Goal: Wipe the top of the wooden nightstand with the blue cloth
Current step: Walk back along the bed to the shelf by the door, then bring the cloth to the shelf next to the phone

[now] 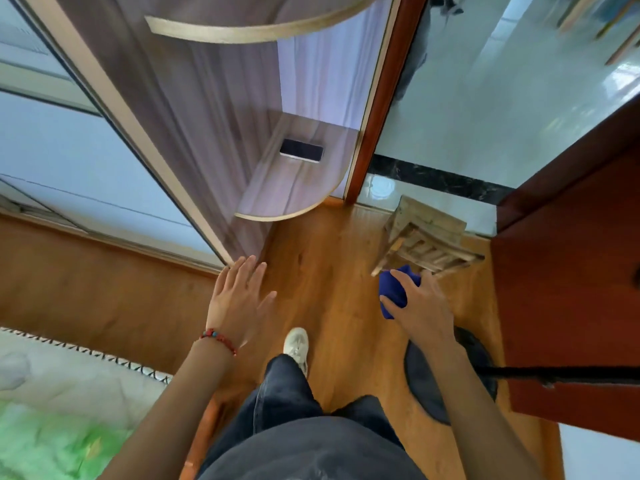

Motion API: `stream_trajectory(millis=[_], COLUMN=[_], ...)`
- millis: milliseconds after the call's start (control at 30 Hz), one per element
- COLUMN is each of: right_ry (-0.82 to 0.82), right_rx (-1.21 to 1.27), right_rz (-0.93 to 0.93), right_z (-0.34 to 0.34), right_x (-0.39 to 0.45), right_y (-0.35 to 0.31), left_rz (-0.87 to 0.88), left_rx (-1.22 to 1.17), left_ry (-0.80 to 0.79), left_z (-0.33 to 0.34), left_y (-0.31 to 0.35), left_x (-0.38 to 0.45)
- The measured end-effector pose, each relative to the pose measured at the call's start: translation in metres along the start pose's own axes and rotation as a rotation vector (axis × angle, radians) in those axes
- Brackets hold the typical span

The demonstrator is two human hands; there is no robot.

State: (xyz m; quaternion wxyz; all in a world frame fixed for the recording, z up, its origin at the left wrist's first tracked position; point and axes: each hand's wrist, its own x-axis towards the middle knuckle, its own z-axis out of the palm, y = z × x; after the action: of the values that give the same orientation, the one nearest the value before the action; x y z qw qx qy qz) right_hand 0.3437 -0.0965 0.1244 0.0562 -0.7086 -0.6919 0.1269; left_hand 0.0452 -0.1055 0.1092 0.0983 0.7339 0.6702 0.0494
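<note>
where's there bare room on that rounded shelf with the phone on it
The shelf is bare along its curved front edge, below the phone. Only the back part, near the red door frame, is taken, by the phone. Right hand holds the blue cloth.

Setting: a home, evidently a bedroom. Evidence: bed edge with green-and-white bedding (52,410) at 8 o'clock; wardrobe with sliding panels (69,161) at 10 o'clock; rounded corner shelf (294,188) bearing a phone (301,150) at 12 o'clock; wood-plank floor (329,271); small wooden stool (426,240) and reddish door (571,271) at 2 o'clock.
</note>
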Motion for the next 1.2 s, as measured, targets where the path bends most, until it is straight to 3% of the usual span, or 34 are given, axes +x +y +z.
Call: stream_trajectory(millis=[267,433,600,900,1200], right_ry=[0.012,-0.074,-0.166,-0.277,-0.325], right_rx=[0.029,0.008,-0.005,-0.011,0.099], right_rz=[-0.086,-0.175,-0.358,-0.678,-0.685], right_z=[-0.008,-0.004,0.000,0.016,0.082], right_x=[0.098,0.153,0.212,0.287,0.329], right_y=[-0.028,-0.036,-0.043,-0.060,-0.096], left_rz=[-0.069,-0.169,-0.319,-0.613,-0.727], left_rx=[-0.010,-0.049,-0.093,-0.116,-0.099], left_ry=[-0.017,0.023,0.146,0.153,0.073], left_z=[-0.014,-0.020,-0.022,0.008,0.039], left_y=[-0.018,-0.017,-0.006,0.016,0.001], left_x=[0.078,0.101,0.109,0.100,0.111])
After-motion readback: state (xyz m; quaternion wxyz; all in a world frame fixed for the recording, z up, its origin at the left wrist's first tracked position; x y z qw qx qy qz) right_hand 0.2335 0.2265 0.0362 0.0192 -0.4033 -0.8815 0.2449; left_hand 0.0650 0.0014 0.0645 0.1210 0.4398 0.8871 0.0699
